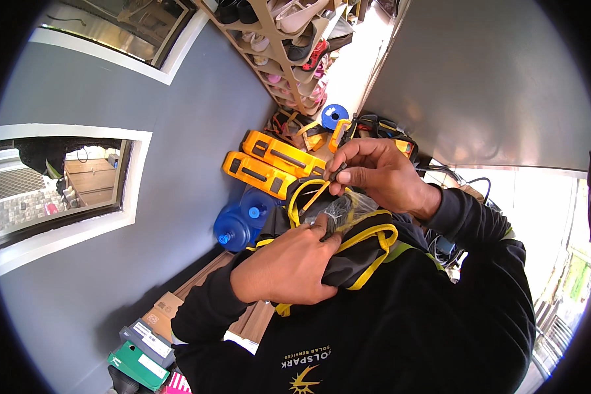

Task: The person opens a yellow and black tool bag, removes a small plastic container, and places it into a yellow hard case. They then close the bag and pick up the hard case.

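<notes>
Right hand: pinching dark piece
Left hand: half-curled, hold unclear, over clear plastic at bag edge
Garment: printed lettering, yellow sun

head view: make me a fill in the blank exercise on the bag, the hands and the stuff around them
The black fabric bag has trim coloured ____.
The bare hand pinching a small dark object is the person's ____ hand.
The bulging plastic water jugs are ____.
The smooth grey wall has window frames coloured ____.

Missing words: yellow; right; blue; white
</notes>
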A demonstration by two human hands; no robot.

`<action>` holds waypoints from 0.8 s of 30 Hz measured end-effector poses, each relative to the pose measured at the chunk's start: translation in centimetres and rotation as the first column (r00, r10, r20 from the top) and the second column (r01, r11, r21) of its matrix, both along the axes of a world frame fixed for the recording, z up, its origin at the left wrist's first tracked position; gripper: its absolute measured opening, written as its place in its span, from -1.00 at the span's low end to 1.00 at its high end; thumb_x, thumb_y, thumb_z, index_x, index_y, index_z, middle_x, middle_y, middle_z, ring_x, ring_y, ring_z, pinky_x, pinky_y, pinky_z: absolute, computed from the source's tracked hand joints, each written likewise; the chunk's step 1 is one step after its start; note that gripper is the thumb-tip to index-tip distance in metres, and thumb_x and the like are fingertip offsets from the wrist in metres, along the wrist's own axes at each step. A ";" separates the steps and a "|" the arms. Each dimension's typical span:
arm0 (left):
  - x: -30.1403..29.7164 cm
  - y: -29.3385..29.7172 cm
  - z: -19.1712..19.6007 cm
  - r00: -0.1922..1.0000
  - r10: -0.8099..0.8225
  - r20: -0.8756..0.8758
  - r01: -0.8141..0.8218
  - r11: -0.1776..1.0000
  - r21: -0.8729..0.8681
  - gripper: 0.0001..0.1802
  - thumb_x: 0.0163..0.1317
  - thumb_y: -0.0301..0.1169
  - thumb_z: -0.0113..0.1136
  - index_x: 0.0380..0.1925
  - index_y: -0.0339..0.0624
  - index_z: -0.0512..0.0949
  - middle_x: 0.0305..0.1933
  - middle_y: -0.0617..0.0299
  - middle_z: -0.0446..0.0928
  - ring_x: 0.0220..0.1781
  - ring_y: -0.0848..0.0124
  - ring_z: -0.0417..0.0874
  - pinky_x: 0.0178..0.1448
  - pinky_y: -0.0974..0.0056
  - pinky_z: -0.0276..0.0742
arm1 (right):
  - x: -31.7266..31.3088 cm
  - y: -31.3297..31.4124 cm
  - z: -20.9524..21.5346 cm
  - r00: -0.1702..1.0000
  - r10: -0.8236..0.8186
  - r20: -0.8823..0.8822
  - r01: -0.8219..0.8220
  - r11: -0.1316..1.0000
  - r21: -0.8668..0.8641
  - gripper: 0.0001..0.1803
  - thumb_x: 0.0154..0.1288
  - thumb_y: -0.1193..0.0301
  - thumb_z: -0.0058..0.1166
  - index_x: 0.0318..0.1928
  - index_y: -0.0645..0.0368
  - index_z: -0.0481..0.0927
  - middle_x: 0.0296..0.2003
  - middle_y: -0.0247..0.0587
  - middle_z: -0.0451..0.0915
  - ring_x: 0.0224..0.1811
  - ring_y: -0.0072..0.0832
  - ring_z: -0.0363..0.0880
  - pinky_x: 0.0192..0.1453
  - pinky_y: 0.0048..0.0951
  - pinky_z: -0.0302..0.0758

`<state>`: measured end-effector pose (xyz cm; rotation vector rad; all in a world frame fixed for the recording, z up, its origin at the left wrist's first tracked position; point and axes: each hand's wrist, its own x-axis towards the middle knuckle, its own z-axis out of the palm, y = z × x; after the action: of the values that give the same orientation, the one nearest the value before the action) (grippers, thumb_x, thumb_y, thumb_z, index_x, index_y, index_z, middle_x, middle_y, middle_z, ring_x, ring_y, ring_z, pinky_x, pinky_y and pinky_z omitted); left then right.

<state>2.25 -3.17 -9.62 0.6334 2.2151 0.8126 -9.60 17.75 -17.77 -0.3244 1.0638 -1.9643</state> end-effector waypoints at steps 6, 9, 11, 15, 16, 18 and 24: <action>0.1 -0.1 0.0 1.000 0.011 -0.001 -0.011 1.000 -0.002 -0.21 0.02 -0.20 0.55 0.19 -0.55 0.61 0.22 -0.57 0.49 0.19 -0.32 0.70 0.30 -0.04 0.67 | 0.5 0.1 0.3 0.997 -0.027 -0.073 0.025 0.999 -0.020 -0.82 0.52 0.69 0.24 0.07 0.36 0.69 -0.07 -0.09 0.79 0.01 -0.37 0.85 0.17 -0.38 0.76; 0.1 -0.2 0.0 1.000 0.016 0.008 -0.016 1.000 0.000 -0.22 0.02 -0.21 0.55 0.18 -0.55 0.60 0.20 -0.53 0.49 0.18 -0.30 0.70 0.29 -0.04 0.68 | 0.6 0.0 0.3 0.995 -0.037 -0.096 0.036 0.999 -0.012 -0.80 0.49 0.75 0.21 0.05 0.36 0.68 -0.03 -0.07 0.79 0.03 -0.34 0.85 0.22 -0.36 0.77; 0.1 -0.2 0.0 1.000 0.022 0.007 -0.022 1.000 0.004 -0.22 0.02 -0.21 0.55 0.18 -0.54 0.60 0.19 -0.51 0.50 0.18 -0.30 0.70 0.29 -0.05 0.67 | 0.6 -0.1 0.2 0.992 -0.041 -0.116 0.039 0.999 -0.017 -0.80 0.48 0.79 0.19 0.03 0.36 0.67 -0.01 -0.06 0.78 0.04 -0.34 0.85 0.24 -0.34 0.77; 0.1 -0.3 0.0 0.999 0.027 0.020 -0.027 1.000 -0.002 -0.23 0.02 -0.21 0.55 0.18 -0.54 0.60 0.17 -0.49 0.51 0.18 -0.28 0.71 0.30 -0.05 0.66 | 0.5 -0.2 0.2 0.990 -0.023 -0.142 0.026 0.999 0.022 -0.81 0.48 0.82 0.15 -0.03 0.34 0.63 0.00 0.02 0.76 0.05 -0.27 0.83 0.27 -0.26 0.78; 0.1 -0.3 0.0 1.000 0.023 0.019 -0.023 1.000 -0.018 -0.23 0.03 -0.20 0.55 0.18 -0.54 0.60 0.16 -0.48 0.52 0.18 -0.28 0.71 0.31 -0.05 0.65 | 0.6 -0.2 0.2 0.986 -0.012 -0.167 0.020 0.999 0.045 -0.81 0.48 0.82 0.15 -0.04 0.33 0.63 0.00 0.02 0.76 0.06 -0.28 0.83 0.27 -0.25 0.78; 0.0 -0.3 0.0 0.999 0.021 0.031 -0.020 1.000 -0.014 -0.22 0.03 -0.20 0.55 0.19 -0.55 0.60 0.17 -0.49 0.52 0.18 -0.29 0.71 0.32 -0.05 0.64 | 0.7 -0.2 0.0 0.962 0.002 -0.273 0.026 0.995 0.101 -0.82 0.45 0.80 0.19 -0.07 0.31 0.65 0.00 -0.03 0.77 0.05 -0.30 0.83 0.24 -0.28 0.77; -0.3 -0.4 0.1 0.999 0.003 0.033 -0.002 0.999 -0.033 -0.18 0.04 -0.18 0.55 0.22 -0.57 0.58 0.22 -0.58 0.50 0.23 -0.34 0.68 0.36 -0.06 0.63 | 0.6 -0.8 -1.3 0.502 0.306 -0.809 0.179 0.879 0.443 -0.82 0.19 0.64 0.38 -0.19 0.20 0.74 -0.12 -0.16 0.78 -0.05 -0.19 0.81 0.14 -0.25 0.71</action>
<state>1.92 -3.61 -9.54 0.5980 2.1951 0.7811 -8.96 16.98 -19.04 -1.1472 2.1011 -1.3084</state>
